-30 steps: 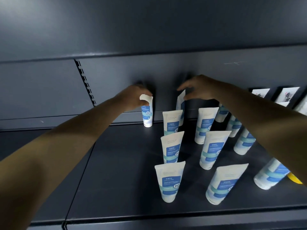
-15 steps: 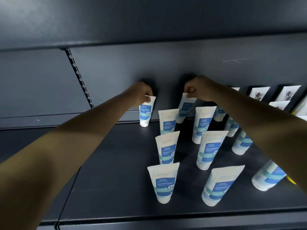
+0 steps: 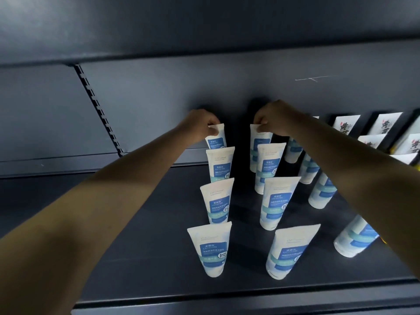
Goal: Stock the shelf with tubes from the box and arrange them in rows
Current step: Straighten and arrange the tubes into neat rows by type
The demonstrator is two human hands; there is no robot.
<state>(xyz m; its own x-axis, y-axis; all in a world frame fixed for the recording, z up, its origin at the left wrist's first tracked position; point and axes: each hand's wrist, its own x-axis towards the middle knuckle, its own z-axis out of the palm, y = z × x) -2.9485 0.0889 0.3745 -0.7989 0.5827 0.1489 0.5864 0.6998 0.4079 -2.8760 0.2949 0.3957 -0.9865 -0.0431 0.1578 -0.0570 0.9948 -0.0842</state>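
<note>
A: Near edge first. Why caps down?
B: Your tubes stand on their caps, crimped ends up, labels facing you, likely so they read from the aisle. On the shelf, the nearest left-file tube and the nearest second-file tube each head a file running back. A third file stands to the right, partly hidden by your right arm.
A: Spacing?
B: Tubes stand apart and the files are roughly parallel. My read: you're placing the far ends of two rows.
A: Hands?
B: Both reach over the files, close to the back panel. Your left hand pinches the crimp of the far-left tube. The fingers curl on its top left corner and the tube is upright below them. Your right hand pinches the far second-file tube, fingertips on its top edge.
A: Set down?
B: Can't tell, front tubes hide the bases.
A: Box?
B: Not in view. Packets stand far right.
</note>
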